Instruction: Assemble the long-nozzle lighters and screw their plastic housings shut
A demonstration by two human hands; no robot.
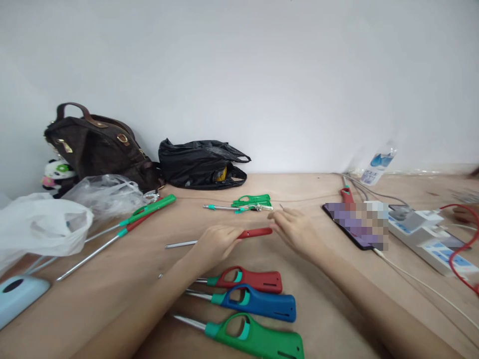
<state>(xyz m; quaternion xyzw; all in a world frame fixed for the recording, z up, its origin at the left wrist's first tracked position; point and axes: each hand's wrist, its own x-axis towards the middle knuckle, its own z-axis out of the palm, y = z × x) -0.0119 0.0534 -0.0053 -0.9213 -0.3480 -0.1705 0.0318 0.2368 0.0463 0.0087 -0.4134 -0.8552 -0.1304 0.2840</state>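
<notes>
Centre of my feed: the held red lighter [258,233] sits in the left hand [219,239], rod pointing left, handle end toward the right hand [294,227]. Left fingers are clamped around it; I judge this keeps it steady, handle exposed. Right fingers are bent at the handle's end; a thin tip [282,206] shows just above them, but I cannot tell whether they are closed on it.

Nearer me, a second red lighter [267,280], a blue lighter [271,304] and a green lighter [262,335] lie handles right, presumably for easy reach. An open green casing [258,200] lies beyond the hands, probably set clear of them.

Pose: forearms slant inward from both lower corners, the left crossing above the lighters' rods.
</notes>
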